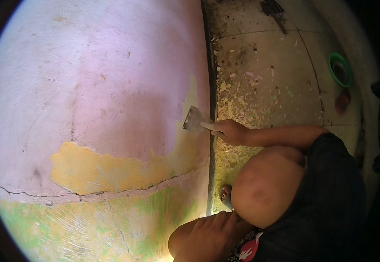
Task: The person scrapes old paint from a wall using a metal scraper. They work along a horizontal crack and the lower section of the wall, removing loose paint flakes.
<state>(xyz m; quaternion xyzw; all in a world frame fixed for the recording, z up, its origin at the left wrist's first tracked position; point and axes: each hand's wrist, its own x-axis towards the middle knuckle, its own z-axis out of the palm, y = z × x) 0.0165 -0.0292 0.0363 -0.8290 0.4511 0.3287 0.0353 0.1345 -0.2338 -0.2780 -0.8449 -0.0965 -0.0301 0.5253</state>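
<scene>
My right hand [230, 131] grips a wide-bladed paint scraper [196, 119], its index finger stretched along the tool. The flat metal blade lies against the painted wall [121, 82], at the edge of a narrow pale bare strip. Lower on the pink wall, a yellow patch [101, 170] shows where the top coat is off. A long crack [111, 193] runs beneath that patch, with scratched green and yellow paint [78, 226] below it. My left hand [209, 232] rests on my bent left leg and holds nothing.
Paint flakes [239, 101] litter the tiled floor [294, 75] along the wall's dark base strip [211, 82]. A green basin [340, 69] stands farther off, beside a dark reddish item [343, 101]. A dark object [275, 13] lies at the top. My sandalled foot [226, 196] is near the wall.
</scene>
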